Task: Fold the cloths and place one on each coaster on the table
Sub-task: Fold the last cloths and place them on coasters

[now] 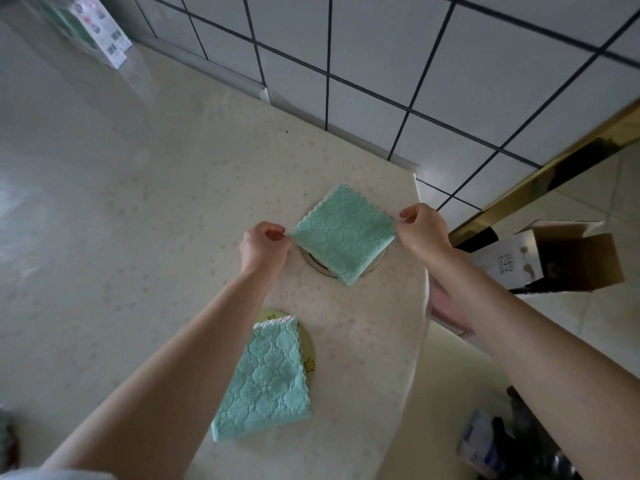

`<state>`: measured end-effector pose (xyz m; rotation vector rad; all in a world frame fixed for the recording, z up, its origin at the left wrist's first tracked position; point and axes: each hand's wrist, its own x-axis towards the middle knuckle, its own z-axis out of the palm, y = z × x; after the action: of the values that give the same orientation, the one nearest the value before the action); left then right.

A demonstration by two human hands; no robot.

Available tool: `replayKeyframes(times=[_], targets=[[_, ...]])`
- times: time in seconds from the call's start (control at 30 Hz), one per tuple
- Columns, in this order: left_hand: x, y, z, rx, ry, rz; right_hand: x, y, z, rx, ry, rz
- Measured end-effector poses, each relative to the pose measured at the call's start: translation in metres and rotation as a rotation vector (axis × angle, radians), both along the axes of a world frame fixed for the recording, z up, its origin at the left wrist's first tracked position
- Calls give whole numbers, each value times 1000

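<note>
A folded mint-green cloth (343, 230) lies as a diamond over a round coaster (313, 260) near the table's far right corner. My left hand (264, 247) pinches its left corner and my right hand (423, 228) pinches its right corner. Closer to me, a second folded green cloth (265, 382) with a pink-white scalloped edge rests on a yellow coaster (309, 353) with star prints, partly overhanging it toward me.
The cream speckled table (156, 220) stretches left; its rounded right edge drops off beside my right arm. A tiled wall stands behind. An open cardboard box (561, 258) sits on the floor at right, packaged items (100, 26) at far left.
</note>
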<state>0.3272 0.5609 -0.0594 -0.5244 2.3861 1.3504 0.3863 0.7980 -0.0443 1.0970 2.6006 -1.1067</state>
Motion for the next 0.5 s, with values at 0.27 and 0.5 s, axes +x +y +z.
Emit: replayKeyframes(times=[0.27, 0.5], targets=[[86, -88, 26, -245, 103, -124, 55, -63, 11, -47, 89, -46], [164, -145, 17, -258, -19, 87, 113, -144, -2, -299, -23, 54]])
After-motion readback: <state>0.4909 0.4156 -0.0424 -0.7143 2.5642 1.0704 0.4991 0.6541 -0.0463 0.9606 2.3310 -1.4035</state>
